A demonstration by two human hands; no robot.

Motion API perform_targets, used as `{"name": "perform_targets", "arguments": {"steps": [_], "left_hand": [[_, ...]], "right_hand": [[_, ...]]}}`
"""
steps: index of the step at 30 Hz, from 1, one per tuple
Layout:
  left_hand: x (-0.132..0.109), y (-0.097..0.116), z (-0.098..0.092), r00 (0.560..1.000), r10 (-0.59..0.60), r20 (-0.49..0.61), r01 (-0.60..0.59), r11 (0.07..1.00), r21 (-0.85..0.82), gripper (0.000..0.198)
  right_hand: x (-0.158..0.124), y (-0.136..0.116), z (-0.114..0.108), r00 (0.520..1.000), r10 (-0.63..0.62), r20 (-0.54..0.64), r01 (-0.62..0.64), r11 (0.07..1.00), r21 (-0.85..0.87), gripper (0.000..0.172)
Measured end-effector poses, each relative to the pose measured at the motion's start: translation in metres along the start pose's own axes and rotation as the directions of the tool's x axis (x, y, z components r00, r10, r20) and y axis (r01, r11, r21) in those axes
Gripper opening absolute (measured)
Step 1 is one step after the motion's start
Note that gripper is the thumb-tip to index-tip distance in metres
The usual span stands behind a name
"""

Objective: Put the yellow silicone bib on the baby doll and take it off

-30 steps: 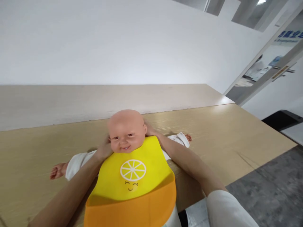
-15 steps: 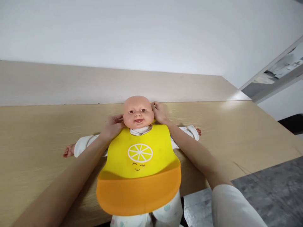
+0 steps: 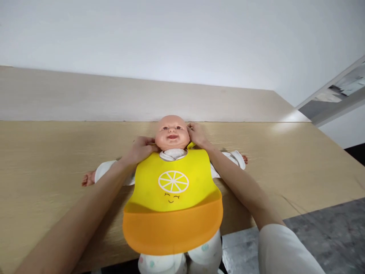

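A baby doll (image 3: 172, 133) in white clothes lies on its back on the wooden table (image 3: 42, 171), arms spread, legs hanging over the front edge. A yellow bib (image 3: 173, 190) with an orange pocket and a lemon print covers its chest. My left hand (image 3: 141, 149) is at the left side of the doll's neck, fingers curled on the bib's neck strap. My right hand (image 3: 196, 136) is at the right side of the head, pinching the other strap end (image 3: 190, 145). The strap behind the neck is hidden.
The table runs along a low pale ledge (image 3: 85, 99) under a white wall. Grey floor (image 3: 327, 228) shows at the lower right, beyond the table's front edge. A doorway frame (image 3: 336, 95) stands at the far right.
The doll's head has gone from raised to lying back on the table. Both hands stayed at its neck and shifted slightly with the bib straps. The view tilted down.
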State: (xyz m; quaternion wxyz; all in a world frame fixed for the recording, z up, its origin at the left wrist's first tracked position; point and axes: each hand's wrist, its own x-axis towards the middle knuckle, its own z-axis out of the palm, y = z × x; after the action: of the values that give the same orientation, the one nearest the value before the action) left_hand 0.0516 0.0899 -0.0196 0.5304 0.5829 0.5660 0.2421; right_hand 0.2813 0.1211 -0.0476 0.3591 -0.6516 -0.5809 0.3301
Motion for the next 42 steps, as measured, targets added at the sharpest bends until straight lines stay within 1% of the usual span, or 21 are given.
{"name": "perform_targets", "arguments": {"steps": [2, 5, 7, 8, 10, 12, 14, 16, 18, 20, 21, 22, 24, 26, 28, 31, 33, 34, 36, 38, 42], "left_hand": [[-0.004, 0.005, -0.001, 1.000, 0.002, 0.002, -0.002, 1.000, 0.004, 0.026], [-0.007, 0.009, -0.008, 0.999, -0.031, -0.017, 0.031, 0.999, -0.018, 0.030], [-0.008, 0.010, -0.016, 0.995, -0.039, -0.087, 0.035, 0.998, -0.043, 0.034], [-0.008, 0.010, -0.021, 0.990, -0.015, -0.139, 0.006, 0.998, -0.062, 0.034], [-0.012, 0.013, -0.030, 0.965, 0.081, -0.248, -0.115, 0.985, -0.127, 0.034], [-0.019, 0.020, -0.036, 0.925, 0.187, -0.330, -0.270, 0.936, -0.224, 0.036], [-0.029, 0.030, -0.036, 0.872, 0.282, -0.399, -0.406, 0.873, -0.270, 0.039], [-0.041, 0.043, -0.028, 0.815, 0.357, -0.456, -0.495, 0.839, -0.228, 0.038], [-0.053, 0.059, -0.017, 0.778, 0.410, -0.476, -0.537, 0.827, -0.166, 0.034], [-0.063, 0.073, -0.005, 0.758, 0.461, -0.462, -0.576, 0.805, -0.142, 0.032], [-0.067, 0.078, 0.001, 0.742, 0.492, -0.454, -0.601, 0.789, -0.127, 0.032], [-0.069, 0.081, 0.007, 0.726, 0.525, -0.444, -0.624, 0.774, -0.106, 0.030], [-0.070, 0.083, 0.015, 0.702, 0.575, -0.420, -0.655, 0.753, -0.065, 0.030], [-0.066, 0.079, 0.018, 0.710, 0.592, -0.382, -0.655, 0.754, -0.051, 0.030], [-0.059, 0.072, 0.017, 0.738, 0.587, -0.332, -0.644, 0.760, -0.089, 0.029], [-0.048, 0.063, 0.008, 0.791, 0.577, -0.202, -0.606, 0.784, -0.133, 0.030], [-0.042, 0.060, 0.001, 0.802, 0.579, -0.148, -0.594, 0.800, -0.088, 0.033], [-0.039, 0.059, -0.001, 0.801, 0.577, -0.161, -0.590, 0.806, -0.045, 0.035], [-0.033, 0.058, -0.006, 0.798, 0.554, -0.238, -0.556, 0.829, 0.068, 0.034], [-0.028, 0.057, -0.011, 0.804, 0.513, -0.302, -0.481, 0.859, 0.177, 0.034], [-0.021, 0.055, -0.017, 0.874, 0.385, -0.295, -0.298, 0.906, 0.299, 0.029]], "right_hand": [[-0.003, -0.001, -0.001, 1.000, 0.015, 0.012, -0.015, 1.000, 0.027, 0.024], [-0.003, -0.001, -0.005, 1.000, 0.016, 0.018, -0.016, 0.999, -0.032, 0.024], [0.000, -0.001, -0.010, 1.000, 0.000, 0.021, 0.002, 0.991, -0.131, 0.025], [0.002, -0.001, -0.014, 1.000, -0.004, 0.016, 0.007, 0.981, -0.193, 0.025], [0.006, -0.003, -0.024, 1.000, -0.003, -0.026, -0.006, 0.946, -0.323, 0.024], [0.009, -0.010, -0.037, 0.994, -0.009, -0.106, -0.037, 0.905, -0.423, 0.025], [0.007, -0.024, -0.052, 0.977, -0.038, -0.208, -0.059, 0.895, -0.443, 0.029], [-0.002, -0.043, -0.067, 0.959, -0.097, -0.266, 0.001, 0.940, -0.340, 0.030], [-0.022, -0.066, -0.078, 0.958, -0.178, -0.225, 0.157, 0.982, -0.110, 0.030], [-0.046, -0.088, -0.079, 0.954, -0.290, -0.071, 0.298, 0.936, 0.187, 0.033], [-0.058, -0.096, -0.076, 0.937, -0.348, 0.034, 0.321, 0.892, 0.317, 0.036], [-0.069, -0.101, -0.071, 0.903, -0.407, 0.138, 0.316, 0.847, 0.428, 0.039], [-0.082, -0.105, -0.058, 0.835, -0.477, 0.274, 0.263, 0.783, 0.564, 0.044], [-0.085, -0.101, -0.046, 0.803, -0.494, 0.332, 0.197, 0.747, 0.634, 0.045], [-0.081, -0.095, -0.038, 0.820, -0.466, 0.333, 0.168, 0.752, 0.637, 0.041], [-0.070, -0.089, -0.035, 0.889, -0.404, 0.217, 0.240, 0.813, 0.530, 0.035], [-0.064, -0.087, -0.038, 0.914, -0.393, 0.102, 0.307, 0.835, 0.457, 0.035], [-0.062, -0.087, -0.040, 0.918, -0.393, 0.057, 0.333, 0.840, 0.428, 0.034], [-0.059, -0.085, -0.043, 0.917, -0.399, -0.007, 0.372, 0.848, 0.378, 0.031], [-0.056, -0.083, -0.047, 0.916, -0.399, -0.046, 0.392, 0.863, 0.318, 0.028], [-0.051, -0.078, -0.061, 0.949, -0.292, -0.120, 0.311, 0.931, 0.191, 0.030]]}}
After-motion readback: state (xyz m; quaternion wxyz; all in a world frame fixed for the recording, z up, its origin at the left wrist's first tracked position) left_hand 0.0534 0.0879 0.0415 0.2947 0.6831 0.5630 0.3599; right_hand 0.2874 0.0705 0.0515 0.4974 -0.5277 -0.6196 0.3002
